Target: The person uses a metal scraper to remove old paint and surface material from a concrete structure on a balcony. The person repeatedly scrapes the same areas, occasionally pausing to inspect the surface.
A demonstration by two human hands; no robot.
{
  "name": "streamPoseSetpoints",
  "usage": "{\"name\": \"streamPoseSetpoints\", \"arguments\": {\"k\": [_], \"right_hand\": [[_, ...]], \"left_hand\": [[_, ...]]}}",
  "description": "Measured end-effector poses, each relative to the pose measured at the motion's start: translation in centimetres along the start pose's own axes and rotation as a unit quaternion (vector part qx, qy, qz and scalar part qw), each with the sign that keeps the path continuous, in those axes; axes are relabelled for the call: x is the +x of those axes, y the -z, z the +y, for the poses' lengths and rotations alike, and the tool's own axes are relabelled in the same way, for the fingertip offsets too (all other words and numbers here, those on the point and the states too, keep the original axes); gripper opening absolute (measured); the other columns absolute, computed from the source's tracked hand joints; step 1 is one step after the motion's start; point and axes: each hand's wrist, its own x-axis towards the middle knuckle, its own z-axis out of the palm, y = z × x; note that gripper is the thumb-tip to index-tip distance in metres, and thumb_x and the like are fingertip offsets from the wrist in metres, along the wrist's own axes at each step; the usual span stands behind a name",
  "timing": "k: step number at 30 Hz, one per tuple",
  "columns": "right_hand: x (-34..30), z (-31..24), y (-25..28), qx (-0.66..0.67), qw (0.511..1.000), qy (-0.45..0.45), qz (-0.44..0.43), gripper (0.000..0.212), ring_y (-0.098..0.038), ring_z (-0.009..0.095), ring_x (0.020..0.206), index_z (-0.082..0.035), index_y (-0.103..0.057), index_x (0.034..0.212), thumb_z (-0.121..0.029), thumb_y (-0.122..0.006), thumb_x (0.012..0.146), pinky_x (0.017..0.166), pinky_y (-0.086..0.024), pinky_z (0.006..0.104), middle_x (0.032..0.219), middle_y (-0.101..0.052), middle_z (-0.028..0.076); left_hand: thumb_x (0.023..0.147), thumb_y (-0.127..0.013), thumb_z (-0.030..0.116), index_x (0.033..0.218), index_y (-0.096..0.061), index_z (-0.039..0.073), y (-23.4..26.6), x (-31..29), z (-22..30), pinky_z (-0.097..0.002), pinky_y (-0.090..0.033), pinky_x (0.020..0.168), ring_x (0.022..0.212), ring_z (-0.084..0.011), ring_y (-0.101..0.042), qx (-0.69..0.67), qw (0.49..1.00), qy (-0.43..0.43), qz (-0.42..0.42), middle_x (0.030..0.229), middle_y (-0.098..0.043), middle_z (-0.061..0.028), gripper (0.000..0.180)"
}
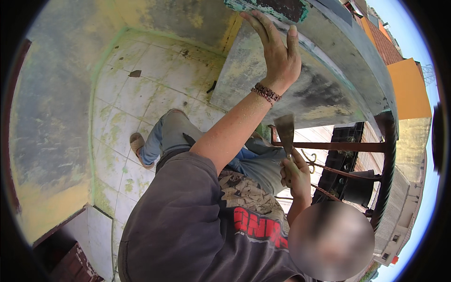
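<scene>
My left hand (277,51) is raised with its fingers spread and holds nothing. Its fingertips are by the flaking dark and teal paint (277,7) on the wall's top edge; whether they touch it, I cannot tell. Beaded bracelets (267,93) circle that wrist, and pale dust speckles the forearm. Lower down, my right hand (297,176) is closed around the handle of a paint scraper (284,129). The scraper's wide flat blade points up, beneath the grey, stained low wall (300,80) and apart from my left hand. A round blurred patch covers part of my right arm.
A rusty metal railing (347,146) with a dark twisted post (389,174) runs beside my right hand. Beyond it are a black container (359,188) and roofs. Flakes (135,74) lie on the green-stained white floor tiles (155,61), near my slippered foot (138,148).
</scene>
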Motion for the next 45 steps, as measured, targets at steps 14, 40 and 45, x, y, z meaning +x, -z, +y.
{"name": "streamPoseSetpoints", "arguments": {"k": [14,40,45], "right_hand": [[0.0,-6.1,1.6,-0.022,0.993,0.116,-0.028,0.054,-0.047,0.002,0.055,0.002,-0.047,0.140,-0.013,-0.062,0.091,0.044,-0.034,0.0183,0.078,-0.058,-0.002],[5.0,-16.8,-3.4,-0.117,0.964,0.226,-0.077,0.045,-0.042,0.002,0.052,-0.003,-0.054,0.136,-0.016,-0.061,0.093,0.042,-0.029,0.0191,0.078,-0.060,0.001],[5.6,-17.9,-4.5,-0.123,0.964,0.219,-0.083,0.044,-0.042,0.002,0.052,-0.006,-0.058,0.133,-0.018,-0.064,0.091,0.043,-0.029,0.0188,0.077,-0.060,0.001]], "left_hand": [[0.104,-0.039,0.035,0.152,-0.009,-0.004,6.9,1.0,-3.6,-0.0522,-0.012,0.118,0.147,-0.0427,-0.002,0.120,0.990,-0.055,-0.056,0.159,0.000,-0.0259,0.069],[0.101,-0.050,0.038,0.107,-0.057,0.005,3.7,-3.4,3.1,-0.0348,-0.044,0.090,0.099,-0.0171,-0.059,-0.474,0.782,0.389,-0.112,0.103,-0.064,-0.0083,0.035],[0.100,-0.052,0.038,0.108,-0.057,0.007,4.4,-2.2,2.1,-0.0358,-0.047,0.087,0.096,-0.0186,-0.061,-0.527,0.737,0.412,-0.101,0.102,-0.065,-0.0080,0.033]]}}
